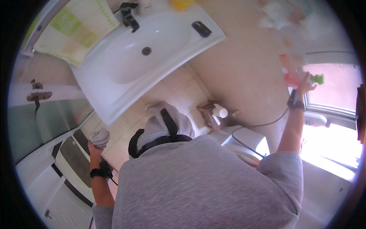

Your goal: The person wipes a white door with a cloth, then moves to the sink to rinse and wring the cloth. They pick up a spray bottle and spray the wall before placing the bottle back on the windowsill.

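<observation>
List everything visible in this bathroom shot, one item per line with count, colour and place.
White ceramic washbasin: one, white, upper left.
Black tap: one, black, at the basin's back edge.
Green-and-cream towel: one, hanging upper left.
Small wooden stand: one, brown, on the floor at centre, white roll on it.
Pink bottle with green cap: one, by the window at right.
Crumpled grey cloth: one, lower left.
Grey sweatshirt: one, bottom centre.
Left hand: holds the cloth.
Right hand: raised, gripping the bottle.
</observation>
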Demonstrator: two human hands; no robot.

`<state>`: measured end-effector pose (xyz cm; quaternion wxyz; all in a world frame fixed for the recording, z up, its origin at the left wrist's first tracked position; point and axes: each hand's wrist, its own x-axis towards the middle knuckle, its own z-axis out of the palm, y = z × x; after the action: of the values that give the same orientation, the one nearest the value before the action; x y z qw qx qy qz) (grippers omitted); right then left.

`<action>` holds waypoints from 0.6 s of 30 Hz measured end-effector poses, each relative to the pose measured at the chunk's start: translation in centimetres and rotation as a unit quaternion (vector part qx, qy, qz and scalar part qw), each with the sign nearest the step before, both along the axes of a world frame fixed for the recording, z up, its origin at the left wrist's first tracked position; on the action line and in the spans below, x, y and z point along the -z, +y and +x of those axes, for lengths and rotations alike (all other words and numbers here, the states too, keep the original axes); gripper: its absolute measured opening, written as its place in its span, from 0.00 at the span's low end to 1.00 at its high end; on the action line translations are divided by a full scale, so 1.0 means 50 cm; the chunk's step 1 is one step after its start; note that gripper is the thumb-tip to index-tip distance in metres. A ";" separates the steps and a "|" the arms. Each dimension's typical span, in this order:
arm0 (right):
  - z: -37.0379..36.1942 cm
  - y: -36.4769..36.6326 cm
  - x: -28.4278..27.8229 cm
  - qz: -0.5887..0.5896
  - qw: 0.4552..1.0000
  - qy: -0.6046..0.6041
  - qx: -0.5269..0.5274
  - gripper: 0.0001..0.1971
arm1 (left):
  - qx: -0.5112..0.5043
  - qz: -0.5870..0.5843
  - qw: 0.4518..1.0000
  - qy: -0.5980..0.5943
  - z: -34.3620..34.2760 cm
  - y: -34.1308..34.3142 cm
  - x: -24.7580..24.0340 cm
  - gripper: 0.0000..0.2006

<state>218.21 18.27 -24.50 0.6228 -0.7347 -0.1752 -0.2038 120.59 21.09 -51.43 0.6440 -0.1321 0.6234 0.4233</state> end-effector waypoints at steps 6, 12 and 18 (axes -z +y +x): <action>-0.032 -0.010 0.135 -0.068 0.995 -0.072 -0.019 0.51 | 0.008 -0.030 0.999 0.009 0.013 0.016 0.010 0.25; -0.041 -0.009 0.149 -0.169 0.985 -0.009 0.046 0.52 | 0.016 -0.003 1.000 0.000 -0.007 0.023 0.041 0.26; -0.159 0.023 0.157 -0.133 0.970 -0.107 0.174 0.37 | -0.003 0.008 1.000 0.009 0.044 0.011 0.009 0.26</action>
<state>210.25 19.40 -32.37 0.4521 -0.8042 -0.1361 -0.3609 122.80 21.66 -51.90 0.6377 -0.1253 0.6258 0.4313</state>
